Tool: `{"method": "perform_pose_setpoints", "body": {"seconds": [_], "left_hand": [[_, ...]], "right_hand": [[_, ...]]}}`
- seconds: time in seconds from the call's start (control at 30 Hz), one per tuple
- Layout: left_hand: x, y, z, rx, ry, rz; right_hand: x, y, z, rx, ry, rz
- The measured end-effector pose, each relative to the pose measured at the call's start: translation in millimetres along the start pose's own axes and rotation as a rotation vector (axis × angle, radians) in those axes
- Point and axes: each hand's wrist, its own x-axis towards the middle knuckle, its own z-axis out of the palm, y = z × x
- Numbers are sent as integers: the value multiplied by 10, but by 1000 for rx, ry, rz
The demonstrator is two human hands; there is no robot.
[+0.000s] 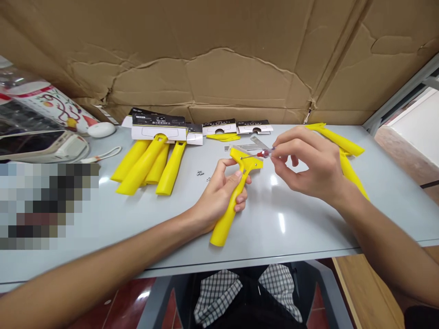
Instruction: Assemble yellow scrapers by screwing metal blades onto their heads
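My left hand (pixel 224 192) is wrapped round a yellow scraper (pixel 226 219), whose wide head tilts up and away from me. Between the fingertips of my right hand (pixel 305 160) is a small screwdriver (pixel 265 154) with a red collar and a clear handle. Its thin shaft points left, and the tip meets a screw spot on the left side of the scraper head. Just behind that head lie flat metal blades (pixel 257 144). Small screws (pixel 200 173) rest on the table to the left of my left hand.
Several yellow scrapers (pixel 137 169) with black-and-white cards lie at the left. More yellow pieces (pixel 346 141) are at the right. Two cards (pixel 219 127) stand at the back against cardboard (pixel 206 82). A bottle (pixel 51 103) and a white mouse (pixel 102 130) sit far left.
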Motion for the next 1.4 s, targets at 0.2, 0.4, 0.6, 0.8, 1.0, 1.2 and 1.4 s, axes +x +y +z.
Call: {"method": "perform_pose_setpoints", "body": {"seconds": [0.2,0.4,0.6,0.8,1.0,1.2,1.4], "left_hand": [[-2,11,13,-16,-3,1],[2,1,8,-9,-4,1],[6,-5,-9,-31,3,3],[19,-3,-17,-60,16,-7],[25,-11,-27,-74,17,-9],[22,-19,-31,-62,12,-1],[20,-5,-19,-69,17,-4]], "right_hand": [[-32,-10,2,0,-84,1],[-24,-5,7,-47,-85,22],[-17,10,11,-80,-91,37],[1,10,-16,-72,-79,18],[-6,24,-39,-88,-97,44],[-37,62,7,-239,-60,108],[1,24,-44,-29,-199,109]]}}
